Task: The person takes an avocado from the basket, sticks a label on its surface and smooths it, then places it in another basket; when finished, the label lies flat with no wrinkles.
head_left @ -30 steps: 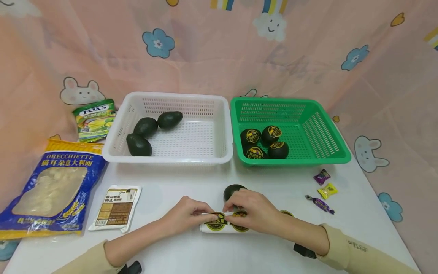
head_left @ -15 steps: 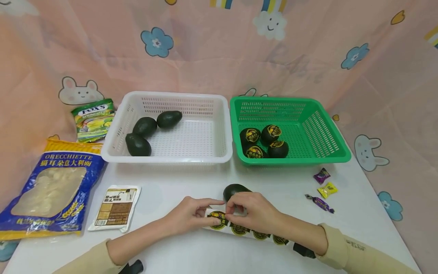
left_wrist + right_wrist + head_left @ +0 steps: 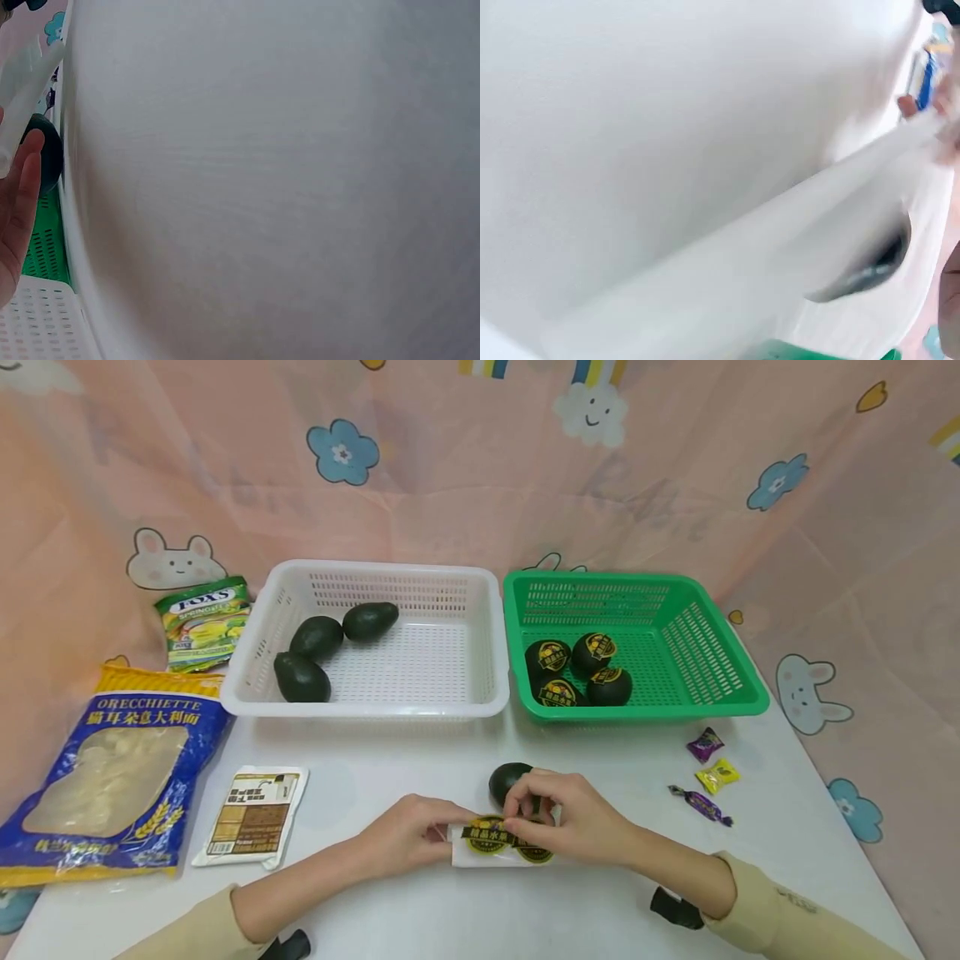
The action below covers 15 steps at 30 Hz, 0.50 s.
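Note:
In the head view my left hand (image 3: pixel 408 835) holds the left end of a white strip of round black-and-yellow stickers (image 3: pixel 472 857), thumb below and fingers behind it. My right hand (image 3: pixel 573 822) pinches at a sticker on the strip's upper edge; whether the sticker has lifted is too small to tell. Just behind that hand an avocado (image 3: pixel 507 783) lies on the table, partly covered by the fingers. The left wrist view shows the strip's pale back (image 3: pixel 30 105) beside my left fingers (image 3: pixel 28 184). In the right wrist view the strip (image 3: pixel 780 232) is blurred.
A white basket (image 3: pixel 487 706) with three plain avocados stands at the back. Beside it is a green basket (image 3: pixel 705 710) with several stickered ones. Wrapped candies (image 3: pixel 705 806) lie right; a pasta bag (image 3: pixel 112 777), a white-brown packet (image 3: pixel 251 817) and a candy bag (image 3: pixel 202 622) lie left.
The strip has swung from slanting down rightward to nearly level, with fewer stickers showing. My right hand and forearm have shifted slightly right; the left hand has stayed close to its place.

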Available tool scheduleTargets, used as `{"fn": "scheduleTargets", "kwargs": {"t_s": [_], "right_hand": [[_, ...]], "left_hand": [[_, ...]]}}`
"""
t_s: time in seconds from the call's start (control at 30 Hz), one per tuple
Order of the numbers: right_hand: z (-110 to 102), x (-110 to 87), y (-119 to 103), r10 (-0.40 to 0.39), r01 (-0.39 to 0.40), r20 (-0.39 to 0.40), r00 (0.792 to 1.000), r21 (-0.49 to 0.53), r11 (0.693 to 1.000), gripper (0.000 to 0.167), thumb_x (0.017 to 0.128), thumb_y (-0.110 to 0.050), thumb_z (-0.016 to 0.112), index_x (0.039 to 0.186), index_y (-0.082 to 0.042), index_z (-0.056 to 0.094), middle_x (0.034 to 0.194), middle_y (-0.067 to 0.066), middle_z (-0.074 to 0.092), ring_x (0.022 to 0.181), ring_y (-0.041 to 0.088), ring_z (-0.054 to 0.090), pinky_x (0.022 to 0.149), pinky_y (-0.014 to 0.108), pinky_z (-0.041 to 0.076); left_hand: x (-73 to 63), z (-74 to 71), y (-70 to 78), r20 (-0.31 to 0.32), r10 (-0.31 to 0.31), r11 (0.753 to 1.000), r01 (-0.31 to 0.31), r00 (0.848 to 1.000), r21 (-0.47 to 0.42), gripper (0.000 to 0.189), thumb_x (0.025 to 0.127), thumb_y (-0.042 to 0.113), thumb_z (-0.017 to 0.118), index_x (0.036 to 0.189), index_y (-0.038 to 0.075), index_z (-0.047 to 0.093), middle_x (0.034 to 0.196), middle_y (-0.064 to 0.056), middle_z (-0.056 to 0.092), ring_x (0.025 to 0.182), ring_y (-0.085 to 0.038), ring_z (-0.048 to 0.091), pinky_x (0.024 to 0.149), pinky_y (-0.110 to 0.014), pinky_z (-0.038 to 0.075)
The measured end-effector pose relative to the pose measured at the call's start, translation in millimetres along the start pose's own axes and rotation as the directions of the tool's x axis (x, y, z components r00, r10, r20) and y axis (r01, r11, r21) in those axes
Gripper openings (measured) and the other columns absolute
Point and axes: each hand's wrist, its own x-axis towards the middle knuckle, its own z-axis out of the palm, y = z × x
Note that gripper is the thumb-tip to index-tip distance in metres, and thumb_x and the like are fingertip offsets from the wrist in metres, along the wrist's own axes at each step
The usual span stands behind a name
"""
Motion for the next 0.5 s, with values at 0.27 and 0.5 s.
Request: {"fn": "scheduleTargets", "kwargs": {"t_s": [0.27, 0.5], "right_hand": [[-28, 2.4, 3, 0.449, -0.448, 0.003, 0.894, 0.078, 0.891, 0.009, 0.091, -0.024, 0.071, 0.087, -0.018, 0.066, 0.079, -0.002, 0.058, 0.078, 0.014, 0.051, 0.058, 0.023, 0.041], [-32, 2.0, 7, 0.442, -0.443, 0.036, 0.896, 0.075, 0.893, 0.012, 0.087, -0.025, 0.075, 0.084, -0.017, 0.067, 0.073, -0.002, 0.051, 0.072, 0.013, 0.048, 0.053, 0.022, 0.036]], "left_hand": [[-1.2, -2.7, 10.7, 0.073, 0.032, 0.931, -0.057, 0.997, 0.362, 0.049, 0.079, 0.038, 0.076, 0.124, 0.022, 0.066, 0.131, 0.003, 0.06, 0.122, -0.014, 0.053, 0.097, -0.038, 0.047], [21.7, -13.2, 21.9, -0.06, -0.028, 0.999, 0.029, 0.998, 0.023, 0.01, 0.087, 0.018, 0.063, 0.092, 0.022, 0.07, 0.09, 0.017, 0.065, 0.088, -0.008, 0.058, 0.076, -0.029, 0.05]]}}
